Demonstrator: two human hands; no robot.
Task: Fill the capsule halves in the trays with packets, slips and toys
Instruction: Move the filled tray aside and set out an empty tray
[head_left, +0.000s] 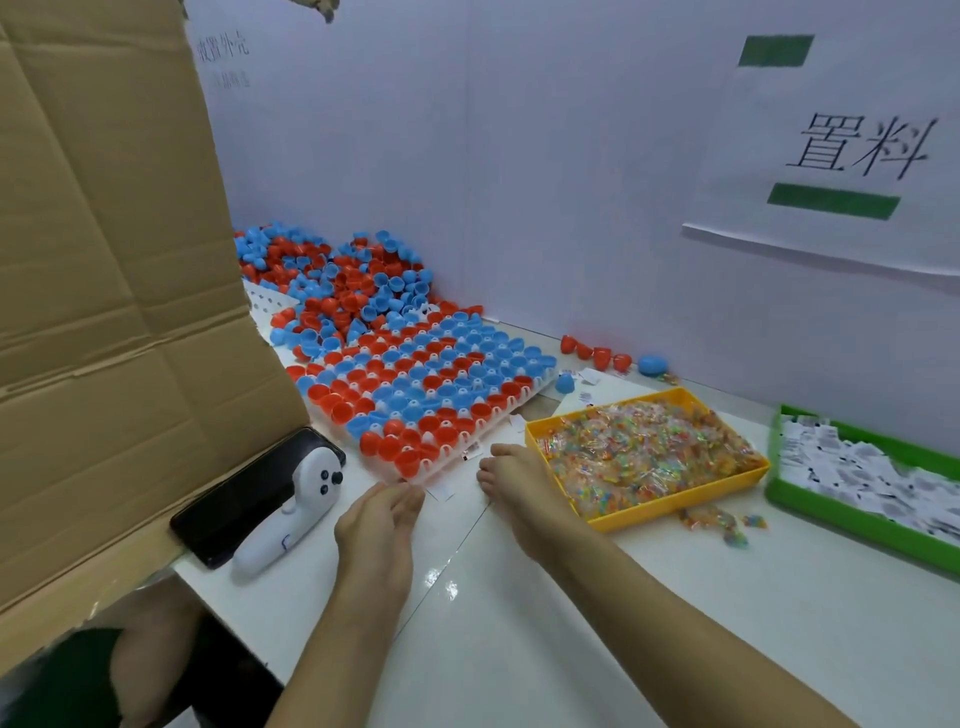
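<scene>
A white tray (511, 410) packed with red and blue capsule halves (415, 384) lies on the white table, angled away to the left. My left hand (382, 519) sits at the tray's near corner, fingers loosely curled, fingertips at the rim. My right hand (511, 478) rests on the table just right of that corner, fingers bent down near a small white slip (440, 491). Whether either hand pinches anything is hidden. A yellow bin (675, 501) of colourful wrapped toys (639, 452) stands to the right, and a green bin (852, 525) of white packets (857, 467) at the far right.
A heap of loose red and blue halves (332, 280) lies behind the tray against the wall. A black phone (244, 499) and a white controller (291, 512) lie left. A tall cardboard flap (104, 260) blocks the left side. A few wrapped toys (727, 522) and loose halves (597, 353) lie scattered on the table.
</scene>
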